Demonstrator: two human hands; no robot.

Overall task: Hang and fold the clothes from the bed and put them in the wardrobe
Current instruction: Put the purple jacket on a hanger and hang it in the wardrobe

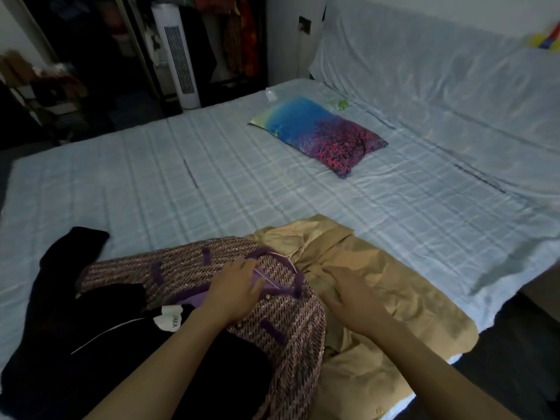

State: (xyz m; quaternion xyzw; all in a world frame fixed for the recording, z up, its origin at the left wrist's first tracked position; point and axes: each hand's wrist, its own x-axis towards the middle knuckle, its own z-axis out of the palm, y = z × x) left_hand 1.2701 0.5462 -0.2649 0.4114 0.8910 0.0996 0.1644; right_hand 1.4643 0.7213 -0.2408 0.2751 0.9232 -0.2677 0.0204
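Observation:
A purple tweed jacket [194, 268] lies on the near part of the bed [212, 183], on top of a black garment [60, 328] with a white label. A tan garment [394, 298] lies crumpled to its right. My left hand [233, 292] grips the jacket near its purple collar edge. My right hand [354, 301] rests on the tan garment beside the jacket, fingers curled into the cloth. The open wardrobe [236, 40] stands at the far left with clothes hanging inside.
A blue and purple pillow [321, 131] lies in the middle of the bed. A white tower fan [178, 56] stands by the wardrobe. Cluttered shelves [45, 86] are at the far left. The bed's near right corner drops to dark floor.

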